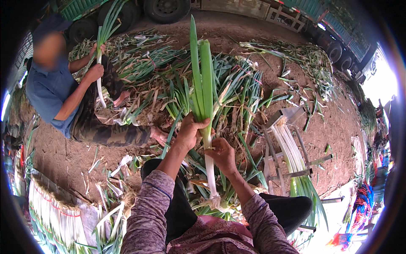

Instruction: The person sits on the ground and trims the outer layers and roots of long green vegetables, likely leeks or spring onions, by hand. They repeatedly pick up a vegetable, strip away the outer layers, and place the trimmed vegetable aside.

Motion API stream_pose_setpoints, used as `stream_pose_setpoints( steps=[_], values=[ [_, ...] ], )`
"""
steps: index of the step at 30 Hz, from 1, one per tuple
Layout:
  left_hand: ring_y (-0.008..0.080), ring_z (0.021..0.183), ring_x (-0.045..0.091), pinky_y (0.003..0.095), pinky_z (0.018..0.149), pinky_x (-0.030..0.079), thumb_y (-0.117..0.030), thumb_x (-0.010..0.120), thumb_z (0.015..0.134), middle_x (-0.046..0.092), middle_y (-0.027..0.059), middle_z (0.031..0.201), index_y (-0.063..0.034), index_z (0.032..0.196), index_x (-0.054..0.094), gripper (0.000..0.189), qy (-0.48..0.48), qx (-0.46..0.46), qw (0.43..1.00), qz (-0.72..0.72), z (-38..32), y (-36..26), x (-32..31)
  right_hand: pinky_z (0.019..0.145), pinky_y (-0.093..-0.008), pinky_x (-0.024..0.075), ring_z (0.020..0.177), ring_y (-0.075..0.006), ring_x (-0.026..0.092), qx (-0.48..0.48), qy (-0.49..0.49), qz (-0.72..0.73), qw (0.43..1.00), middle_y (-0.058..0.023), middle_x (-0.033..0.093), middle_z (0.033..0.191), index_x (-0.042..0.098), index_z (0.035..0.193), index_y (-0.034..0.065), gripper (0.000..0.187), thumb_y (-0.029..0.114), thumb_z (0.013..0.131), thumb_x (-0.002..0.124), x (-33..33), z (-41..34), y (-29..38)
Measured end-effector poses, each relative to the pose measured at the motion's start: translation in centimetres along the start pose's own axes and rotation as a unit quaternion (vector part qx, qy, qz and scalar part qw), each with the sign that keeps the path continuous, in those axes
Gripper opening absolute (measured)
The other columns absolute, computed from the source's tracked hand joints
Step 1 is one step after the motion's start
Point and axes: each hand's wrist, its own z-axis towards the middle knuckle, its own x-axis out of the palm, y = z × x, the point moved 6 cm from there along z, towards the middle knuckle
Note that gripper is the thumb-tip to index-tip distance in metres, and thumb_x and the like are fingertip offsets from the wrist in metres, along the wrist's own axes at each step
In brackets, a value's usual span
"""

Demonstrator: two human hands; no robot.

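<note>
A large green onion [209,168] stands upright before me, leaves up and root end down. My left hand [192,131] grips it where the green leaves meet the white stalk. Lower down, my right hand [223,157] has its fingers against the white shank, pinching what looks like a thin outer layer. Loose pale peelings [219,203] hang around the root end. On the right, several cleaned green onions [288,149] lie in a metal rack [296,174], roots at the far end.
A co-worker [54,92] sits at the left, holding another green onion [99,73]. Untrimmed onions [234,79] and leaf scraps cover the soil ahead. Red-banded bundles [57,209] stand lower left. Coloured ties [363,203] lie lower right. Parked trucks [166,9] line the back.
</note>
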Motion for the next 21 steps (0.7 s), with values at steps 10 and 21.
stream_pose_setpoints(
  steps=[10,21],
  values=[
    [0.0265,0.065,0.066,0.0399,0.058,0.058,-0.003,0.068,0.081,0.061,0.0093,0.089,-0.0003,0.109,0.05,0.033,-0.015,-0.01,1.0,-0.017,0.0,0.3,-0.5,0.063,-0.0259,0.048,0.071,-0.0078,0.056,-0.055,0.028,-0.048,0.997,-0.0016,0.06,0.081,0.059,0.09,0.003,0.026,0.006,0.073,0.079,0.4,-0.4,1.0],
    [0.0218,0.062,0.062,0.0349,0.054,0.057,-0.001,0.068,0.081,0.061,0.0088,0.088,-0.0028,0.108,0.048,0.033,-0.084,0.069,0.994,0.022,-0.3,0.0,-1.2,0.072,-0.0377,0.0456,0.078,-0.0276,0.054,-0.346,0.153,-0.285,0.881,-0.0093,0.05,0.08,0.061,0.089,0.0029,0.024,-0.001,0.066,0.065,2.3,-3.8,4.8]
  ],
)
